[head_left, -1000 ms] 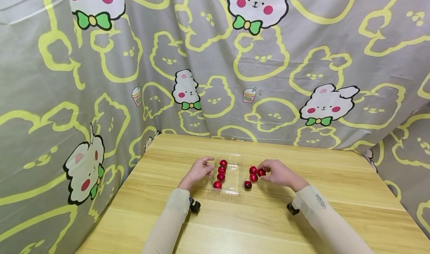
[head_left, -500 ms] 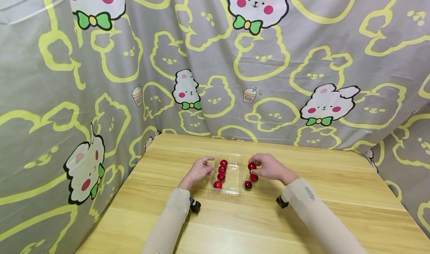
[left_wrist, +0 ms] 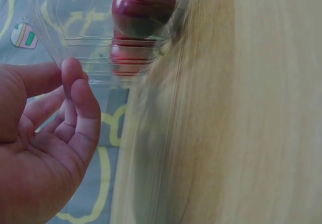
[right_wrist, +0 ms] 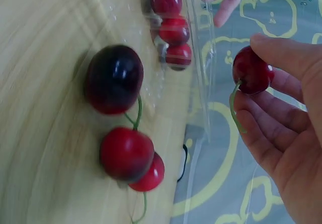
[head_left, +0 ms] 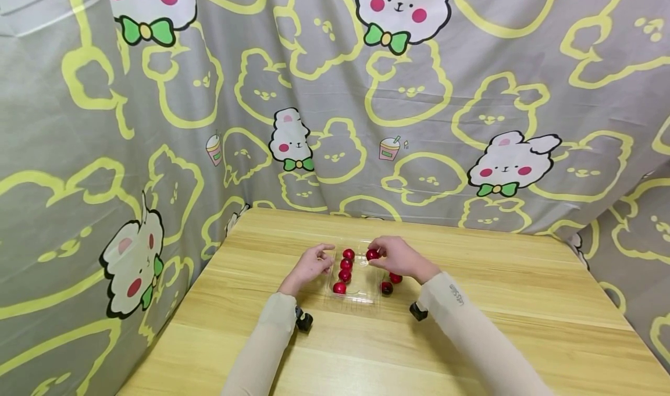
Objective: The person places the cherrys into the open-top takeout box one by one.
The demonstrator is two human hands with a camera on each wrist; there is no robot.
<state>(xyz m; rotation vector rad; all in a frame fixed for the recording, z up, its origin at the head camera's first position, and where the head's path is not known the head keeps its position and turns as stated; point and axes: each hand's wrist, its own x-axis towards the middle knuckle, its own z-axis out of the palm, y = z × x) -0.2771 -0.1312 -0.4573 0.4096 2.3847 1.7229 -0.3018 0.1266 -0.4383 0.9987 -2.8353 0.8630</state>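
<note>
— Gray patterned curtain (head_left: 319, 88) behind, pale worktop (head_left: 361, 349) below, clear box (head_left: 356, 298) on top?
— Yes. Left hand (head_left: 313, 263) with fingers loosely curled at the box's left rim; pinching or not, cannot tell.
— And right hand (head_left: 402, 257)?
— Over the box's far right part, pinching a cherry (head_left: 373, 255), right of four cherries (head_left: 345, 275) lined up inside.
— Nearer, too, to three loose cherries (right_wrist: 126, 153)?
— Yes, just outside the box's right wall.
</note>
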